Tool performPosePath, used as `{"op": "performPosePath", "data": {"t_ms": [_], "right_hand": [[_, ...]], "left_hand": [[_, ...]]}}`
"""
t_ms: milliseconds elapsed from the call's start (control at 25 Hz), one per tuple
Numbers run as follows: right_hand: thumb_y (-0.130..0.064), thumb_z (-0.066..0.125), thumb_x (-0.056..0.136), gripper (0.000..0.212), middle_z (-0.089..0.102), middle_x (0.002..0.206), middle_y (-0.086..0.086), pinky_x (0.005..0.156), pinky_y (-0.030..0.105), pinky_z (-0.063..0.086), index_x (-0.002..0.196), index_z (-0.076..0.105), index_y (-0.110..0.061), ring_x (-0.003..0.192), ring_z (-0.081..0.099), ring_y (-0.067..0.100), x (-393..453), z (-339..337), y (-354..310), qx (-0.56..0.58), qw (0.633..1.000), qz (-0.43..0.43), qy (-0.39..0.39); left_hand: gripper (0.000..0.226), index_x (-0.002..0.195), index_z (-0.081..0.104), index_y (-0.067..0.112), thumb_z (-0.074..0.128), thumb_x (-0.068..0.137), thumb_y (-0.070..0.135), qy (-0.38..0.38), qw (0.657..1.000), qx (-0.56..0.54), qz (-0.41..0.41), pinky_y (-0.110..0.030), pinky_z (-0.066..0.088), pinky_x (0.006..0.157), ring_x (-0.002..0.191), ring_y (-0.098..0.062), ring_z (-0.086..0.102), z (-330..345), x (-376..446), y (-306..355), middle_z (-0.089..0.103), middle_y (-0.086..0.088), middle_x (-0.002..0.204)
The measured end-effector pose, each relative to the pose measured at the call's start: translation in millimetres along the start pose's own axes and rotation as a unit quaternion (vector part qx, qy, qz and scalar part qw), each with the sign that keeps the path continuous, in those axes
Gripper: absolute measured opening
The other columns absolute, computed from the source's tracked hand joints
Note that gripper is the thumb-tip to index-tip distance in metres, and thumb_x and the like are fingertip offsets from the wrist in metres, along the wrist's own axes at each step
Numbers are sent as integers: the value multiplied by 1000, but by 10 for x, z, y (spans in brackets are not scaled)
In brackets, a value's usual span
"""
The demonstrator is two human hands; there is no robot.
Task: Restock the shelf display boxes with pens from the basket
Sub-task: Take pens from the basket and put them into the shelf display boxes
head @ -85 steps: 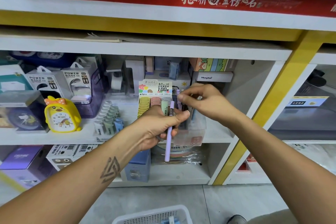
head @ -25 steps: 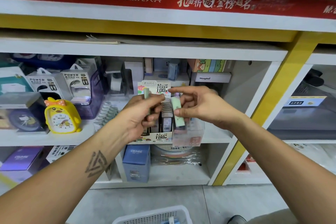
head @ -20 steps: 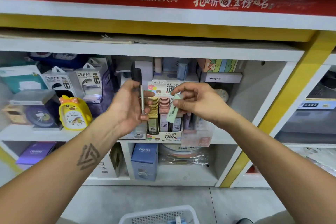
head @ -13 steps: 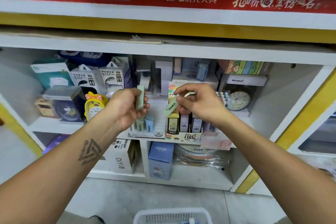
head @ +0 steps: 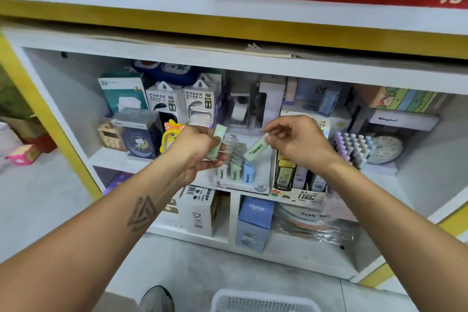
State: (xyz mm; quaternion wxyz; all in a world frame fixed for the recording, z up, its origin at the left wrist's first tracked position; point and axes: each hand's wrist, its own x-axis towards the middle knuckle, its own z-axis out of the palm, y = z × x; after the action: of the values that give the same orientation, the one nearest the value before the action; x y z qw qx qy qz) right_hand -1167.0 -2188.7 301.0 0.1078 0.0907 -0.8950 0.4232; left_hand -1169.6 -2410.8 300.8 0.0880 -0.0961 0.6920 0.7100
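Observation:
My left hand (head: 196, 151) grips a pale green lead case (head: 217, 140), held upright in front of the shelf. My right hand (head: 300, 143) pinches a second pale green case (head: 255, 148) by its upper end, tilted down to the left. Both cases hover just above a clear display box (head: 238, 183) marked 2B, which holds several small green and blue cases. To its right stands a display box (head: 298, 194) marked 100 with several cases. The white basket (head: 263, 303) lies on the floor at the bottom edge; its contents are hidden.
Power bank boxes (head: 182, 104), a yellow duck clock (head: 168, 135) and a dark clock box (head: 138, 132) fill the shelf's left. Pastel pens (head: 353, 144) and a round clock (head: 385, 149) stand at right. Below sit a DIY box (head: 200, 211) and a blue box (head: 254, 223). My shoe (head: 157, 299) is beside the basket.
The view swung left along the shelf. Both hands moved left from the box marked 100 to above the 2B box, each carrying a green case.

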Motion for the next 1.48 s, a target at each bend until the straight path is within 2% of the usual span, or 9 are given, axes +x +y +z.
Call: {"op": "performPosePath", "data": {"t_ms": [240, 400, 600, 760, 880, 1000, 1160, 1280, 1480], "right_hand": [[-11, 63, 94, 17, 71, 93, 6, 80, 40, 57, 110, 67, -15, 87, 66, 25, 243, 199, 7, -201, 969, -94, 108], [-2, 60, 91, 10, 66, 84, 15, 69, 46, 55, 96, 62, -10, 79, 62, 37, 381, 438, 29, -294, 950, -96, 48], [5, 56, 90, 15, 65, 88, 13, 74, 43, 57, 92, 63, -9, 81, 64, 32, 442, 592, 84, -284, 956, -70, -24], [8, 55, 87, 23, 62, 91, 8, 71, 35, 52, 91, 64, -13, 81, 61, 27, 483, 607, 94, -294, 953, -51, -61], [5, 58, 87, 35, 63, 110, 9, 83, 35, 52, 114, 69, -14, 97, 62, 27, 467, 647, 65, -356, 926, -45, -116], [-5, 57, 95, 37, 64, 122, 4, 96, 40, 53, 128, 66, -20, 109, 63, 24, 478, 638, -8, -258, 963, -44, -66], [-6, 61, 96, 22, 73, 98, 1, 75, 27, 53, 109, 72, -19, 85, 69, 10, 457, 545, -198, 60, 998, -15, -26], [12, 58, 83, 42, 65, 115, -2, 84, 15, 44, 113, 72, -13, 106, 60, 9, 362, 468, -286, -53, 982, -161, -81], [-12, 72, 88, 38, 64, 123, -6, 99, 20, 45, 125, 68, -16, 114, 59, 7, 322, 434, -289, -114, 963, -185, -159]], "left_hand": [[19, 104, 54, 3, 47, 93, -11, -7, 1000, 20, -9, -33, 58, 56, 61, -26, 67, -47, 38, -4, 65, -16, 82], [19, 94, 56, 5, 48, 93, -13, -14, 999, 30, -17, -31, 57, 54, 59, -25, 66, -14, 48, -16, 65, -14, 77], [31, 121, 51, 0, 49, 93, -12, -18, 999, 35, -29, -29, 57, 54, 57, -22, 67, -28, 90, -36, 66, -14, 79], [33, 121, 51, 1, 48, 92, -14, -20, 999, 30, -32, -30, 57, 55, 57, -22, 67, -44, 90, -46, 65, -14, 78], [29, 103, 57, 4, 46, 90, -19, -26, 999, 15, -36, -33, 59, 61, 64, -26, 66, -12, 59, -42, 64, -16, 77], [28, 98, 60, 2, 48, 89, -21, -36, 999, -7, -33, -37, 61, 69, 69, -30, 68, 14, 44, -39, 66, -20, 87], [28, 110, 53, -5, 54, 87, -20, -20, 996, -78, -50, -44, 62, 69, 72, -38, 70, 22, 38, -2, 66, -33, 101], [27, 103, 52, -1, 61, 84, -19, 14, 993, -107, -44, -43, 62, 63, 69, -39, 71, 36, 40, 44, 67, -32, 96], [14, 92, 58, 7, 60, 88, -6, 42, 995, -88, 0, -35, 60, 66, 58, -18, 72, 122, 60, 69, 73, -3, 64]]}}
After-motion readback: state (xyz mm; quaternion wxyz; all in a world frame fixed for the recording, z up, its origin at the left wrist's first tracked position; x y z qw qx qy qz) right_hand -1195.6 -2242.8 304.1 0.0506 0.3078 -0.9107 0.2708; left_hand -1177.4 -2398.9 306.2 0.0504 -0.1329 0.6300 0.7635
